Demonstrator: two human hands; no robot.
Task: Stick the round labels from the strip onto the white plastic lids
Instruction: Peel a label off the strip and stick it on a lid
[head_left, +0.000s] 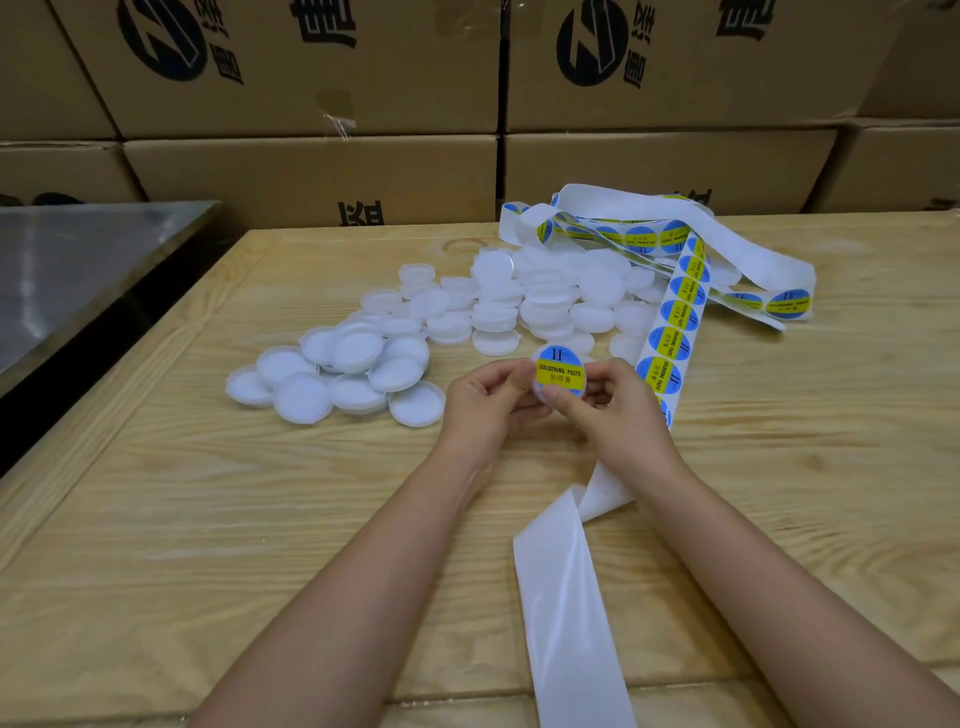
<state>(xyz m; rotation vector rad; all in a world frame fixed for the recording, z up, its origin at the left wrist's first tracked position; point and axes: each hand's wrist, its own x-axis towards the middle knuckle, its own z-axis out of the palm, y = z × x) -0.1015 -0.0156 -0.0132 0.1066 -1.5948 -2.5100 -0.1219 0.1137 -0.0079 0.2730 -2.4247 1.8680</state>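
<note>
Holding one lid (543, 396) just above the desk (234, 519), I pinch it from both sides. My left hand (485, 400) grips its left edge, and my right hand (608, 405) has its thumb on the lower rim and its fingers behind.

The widest stretch of bare wood lies near me on the left, between my left forearm and the desk's left edge. Beyond that edge sits a grey metal surface (78, 260). At the far edge, stacked cardboard boxes (311, 171) stand closed, so I cannot tell what is in them.

The pile of lids (467, 312) spreads across the middle of the desk, beyond my hands. The lids are white and shallow, and many overlap.

The strip (675, 312) loops over the pile's right side and runs down towards my right hand. Its bare white backing (561, 597) trails between my forearms to the near edge.

The label (560, 366) on the held lid is round. It is blue with a yellow band reading "SOLDERING PASTE", and it covers nearly the whole top.
</note>
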